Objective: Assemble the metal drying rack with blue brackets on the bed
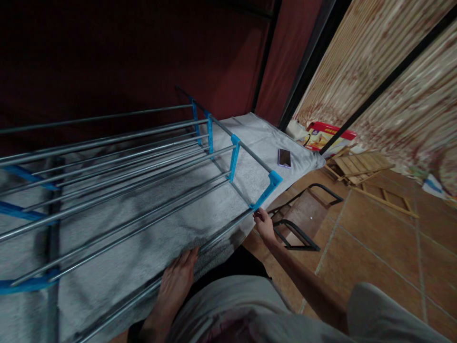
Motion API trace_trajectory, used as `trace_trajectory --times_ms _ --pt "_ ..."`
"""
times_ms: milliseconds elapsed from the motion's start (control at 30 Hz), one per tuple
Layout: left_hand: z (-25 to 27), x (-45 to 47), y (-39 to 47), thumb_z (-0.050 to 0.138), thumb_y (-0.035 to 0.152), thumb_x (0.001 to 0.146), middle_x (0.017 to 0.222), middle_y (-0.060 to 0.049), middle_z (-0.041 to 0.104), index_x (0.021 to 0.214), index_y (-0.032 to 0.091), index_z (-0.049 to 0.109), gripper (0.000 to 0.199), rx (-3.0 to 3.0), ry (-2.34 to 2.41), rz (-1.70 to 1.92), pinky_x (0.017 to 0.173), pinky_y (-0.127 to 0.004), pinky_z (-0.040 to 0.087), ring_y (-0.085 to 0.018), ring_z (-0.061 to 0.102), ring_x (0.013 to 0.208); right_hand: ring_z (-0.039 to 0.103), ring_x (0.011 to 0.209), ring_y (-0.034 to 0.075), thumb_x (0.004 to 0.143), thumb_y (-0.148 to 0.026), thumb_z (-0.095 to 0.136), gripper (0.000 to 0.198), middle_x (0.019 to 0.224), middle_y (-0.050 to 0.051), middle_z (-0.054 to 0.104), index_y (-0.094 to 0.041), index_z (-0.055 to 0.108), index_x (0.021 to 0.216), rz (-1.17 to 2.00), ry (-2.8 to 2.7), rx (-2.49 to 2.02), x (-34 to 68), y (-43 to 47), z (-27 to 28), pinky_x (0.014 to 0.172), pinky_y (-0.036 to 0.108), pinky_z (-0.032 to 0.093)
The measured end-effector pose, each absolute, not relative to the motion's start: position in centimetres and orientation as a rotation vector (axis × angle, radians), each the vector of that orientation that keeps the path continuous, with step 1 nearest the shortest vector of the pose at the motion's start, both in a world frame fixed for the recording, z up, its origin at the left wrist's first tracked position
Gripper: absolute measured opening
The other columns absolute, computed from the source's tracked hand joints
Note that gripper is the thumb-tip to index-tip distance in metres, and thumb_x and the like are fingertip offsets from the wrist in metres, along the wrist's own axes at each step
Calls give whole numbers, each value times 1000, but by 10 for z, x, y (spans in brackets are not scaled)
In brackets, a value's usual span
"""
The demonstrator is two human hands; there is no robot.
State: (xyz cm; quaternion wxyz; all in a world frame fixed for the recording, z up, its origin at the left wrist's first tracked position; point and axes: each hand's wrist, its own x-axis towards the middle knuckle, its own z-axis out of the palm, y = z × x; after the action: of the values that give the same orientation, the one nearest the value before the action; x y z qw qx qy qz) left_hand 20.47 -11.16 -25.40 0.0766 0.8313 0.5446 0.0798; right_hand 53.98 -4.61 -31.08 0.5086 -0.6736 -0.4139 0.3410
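Note:
A shoe rack [150,195] of grey metal tubes and blue plastic connectors lies on a pale grey cloth [132,243]. My left hand [180,274] rests flat over the front tube [221,237], fingers stretched out and close together. At the right end of that tube, my right hand [264,224] has its fingers curled in against the lower corner, just below the blue corner connector [267,190]. The fingertips are small and partly hidden there. Several tubes run between the blue pieces at both ends.
A phone [284,158] lies on the cloth right of the rack. A folding chair [303,216] is on the tiled floor beside it. Farther back are a wooden folding chair [364,169], a red and yellow box [330,136] and a dark post [389,81]. A dark red panel [117,57] stands behind.

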Motion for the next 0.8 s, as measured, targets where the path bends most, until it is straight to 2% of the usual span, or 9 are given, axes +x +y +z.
trace_trajectory --times_ms 267,367,467,567,633,700,800 --pt "-257 208 -110 32 18 100 116 -11 75 127 17 67 44 2436 1620 258 84 -36 57 -23 74 98 67 98 23 68 -27 51 53 113 6 68 -25 68 118 808 -997 -1600 538 -46 -312 97 41 53" --pt "-252 213 -112 35 16 99 118 -11 74 129 18 65 42 2397 1652 240 86 -36 56 -23 73 98 66 107 26 70 -32 53 53 117 9 69 -23 67 121 876 -972 -1596 542 -47 -307 99 44 51" --pt "-241 220 -122 40 11 97 121 -12 72 132 19 62 42 2378 1693 239 93 -36 52 -22 70 105 63 115 29 69 -40 63 61 126 11 65 -23 61 128 1010 -880 -1567 545 -59 -307 96 45 51" --pt "-233 227 -130 43 12 97 122 -9 69 137 21 57 43 2343 1744 210 98 -37 48 -22 65 111 66 105 25 63 -44 72 65 131 10 61 -26 59 124 1036 -787 -1585 548 -76 -317 90 42 53" --pt "-231 229 -132 42 12 98 119 -7 69 137 22 55 42 2323 1767 198 98 -36 46 -21 64 111 67 91 24 60 -46 77 56 112 7 66 -26 62 111 1074 -865 -1631 548 -89 -321 81 41 55" --pt "-231 229 -133 43 12 98 121 -8 67 140 20 52 43 2325 1769 223 103 -35 43 -20 62 113 66 85 25 67 -49 74 47 99 6 67 -26 64 107 1078 -1094 -1610 542 -101 -317 77 42 55" --pt "-227 227 -138 47 22 100 126 -9 65 142 18 49 42 2342 1780 344 106 -35 41 -20 60 115 64 95 26 83 -47 63 35 104 8 66 -24 65 110 924 -1588 -1449 518 -112 -294 86 46 53"
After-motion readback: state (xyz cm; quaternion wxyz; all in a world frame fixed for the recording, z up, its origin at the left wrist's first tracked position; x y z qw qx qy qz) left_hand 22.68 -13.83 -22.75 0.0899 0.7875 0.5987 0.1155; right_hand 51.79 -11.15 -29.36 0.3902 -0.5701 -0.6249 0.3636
